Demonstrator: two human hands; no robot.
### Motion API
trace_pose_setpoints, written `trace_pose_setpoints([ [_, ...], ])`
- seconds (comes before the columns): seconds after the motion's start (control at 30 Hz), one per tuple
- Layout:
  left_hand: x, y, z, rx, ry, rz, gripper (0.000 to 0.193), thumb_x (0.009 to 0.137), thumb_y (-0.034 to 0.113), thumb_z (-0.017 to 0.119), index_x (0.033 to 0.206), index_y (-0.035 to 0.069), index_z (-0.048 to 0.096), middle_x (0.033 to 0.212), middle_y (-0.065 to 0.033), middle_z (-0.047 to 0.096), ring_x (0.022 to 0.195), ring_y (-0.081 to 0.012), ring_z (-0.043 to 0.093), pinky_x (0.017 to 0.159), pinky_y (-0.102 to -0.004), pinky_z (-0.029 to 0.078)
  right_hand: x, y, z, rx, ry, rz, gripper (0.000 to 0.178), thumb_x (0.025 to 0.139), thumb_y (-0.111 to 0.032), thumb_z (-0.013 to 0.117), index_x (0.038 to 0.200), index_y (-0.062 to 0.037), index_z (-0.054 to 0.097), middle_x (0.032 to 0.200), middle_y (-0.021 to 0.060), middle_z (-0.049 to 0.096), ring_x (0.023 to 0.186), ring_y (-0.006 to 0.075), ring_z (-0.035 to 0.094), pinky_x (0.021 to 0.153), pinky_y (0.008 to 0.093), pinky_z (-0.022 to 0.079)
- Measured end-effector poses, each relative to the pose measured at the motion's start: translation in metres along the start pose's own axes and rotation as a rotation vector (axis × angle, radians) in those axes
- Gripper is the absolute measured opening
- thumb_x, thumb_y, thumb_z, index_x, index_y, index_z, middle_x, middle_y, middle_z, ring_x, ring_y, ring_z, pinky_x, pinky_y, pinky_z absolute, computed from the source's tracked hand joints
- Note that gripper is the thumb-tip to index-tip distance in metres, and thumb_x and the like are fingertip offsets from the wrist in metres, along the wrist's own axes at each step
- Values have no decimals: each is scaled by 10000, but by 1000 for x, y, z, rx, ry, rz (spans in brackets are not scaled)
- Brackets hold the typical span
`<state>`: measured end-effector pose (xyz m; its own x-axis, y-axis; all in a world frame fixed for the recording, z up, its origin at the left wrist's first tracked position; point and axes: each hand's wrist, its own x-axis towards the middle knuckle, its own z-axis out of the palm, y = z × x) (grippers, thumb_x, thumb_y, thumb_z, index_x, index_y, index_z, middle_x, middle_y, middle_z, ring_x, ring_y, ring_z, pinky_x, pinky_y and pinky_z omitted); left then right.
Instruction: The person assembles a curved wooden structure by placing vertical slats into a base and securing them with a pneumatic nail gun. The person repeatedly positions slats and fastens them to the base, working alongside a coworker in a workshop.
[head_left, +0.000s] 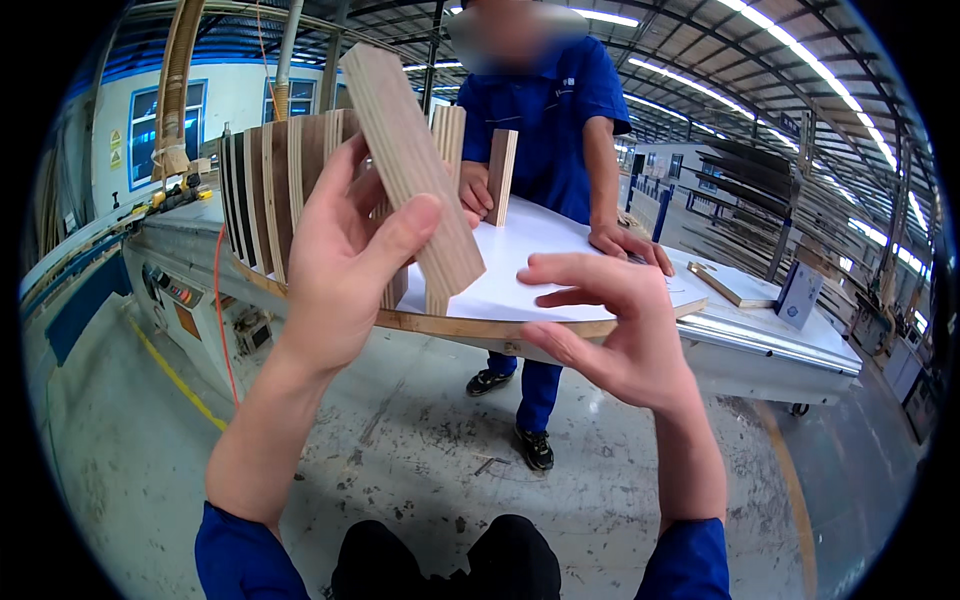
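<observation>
My left hand [345, 250] grips a plywood block [410, 165], long and rectangular with layered edges. It is tilted, its upper end leaning left, and raised above the near edge of a white-topped board [560, 262]. To the right, my right hand [620, 325] is apart from the block, thumb and fingers spread with nothing between them. Behind my left hand, a row of upright plywood pieces [282, 190] lines the left side of the board. One more plywood piece [438, 290] stands partly hidden behind the held block.
Across the board a co-worker in blue [540, 110] has one hand at an upright plywood piece [503, 178] and the other flat on the surface. A flat wooden piece [735, 285] and a small box [798, 293] lie right on the machine table [790, 345]. A red hose [222, 320] hangs left.
</observation>
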<state>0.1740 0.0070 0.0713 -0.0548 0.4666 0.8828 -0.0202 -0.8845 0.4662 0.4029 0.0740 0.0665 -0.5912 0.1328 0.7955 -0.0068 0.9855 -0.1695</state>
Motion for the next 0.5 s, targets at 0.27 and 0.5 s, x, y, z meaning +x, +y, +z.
trace_pose_setpoints([
  [0.27, -17, -5, 3, -238, -131, -82, 749, 979, 342, 637, 1494, -28, 239, 1364, -237, 501, 1076, -325, 673, 825, -432, 629, 12, 2, 27, 74, 79, -163, 269, 756, -135, 883, 877, -1, 684, 795, 77, 729, 746, 179, 736, 684, 269, 566],
  [0.5, -15, 4, 3, 6, -144, 56, 793, 932, 226, 701, 1507, -16, 212, 1316, -215, 540, 1089, -321, 674, 892, -409, 591, 16, 36, 2, 30, 185, 59, 167, 904, -106, 734, 1043, -15, 742, 907, 76, 749, 801, 130, 691, 746, 283, 549],
])
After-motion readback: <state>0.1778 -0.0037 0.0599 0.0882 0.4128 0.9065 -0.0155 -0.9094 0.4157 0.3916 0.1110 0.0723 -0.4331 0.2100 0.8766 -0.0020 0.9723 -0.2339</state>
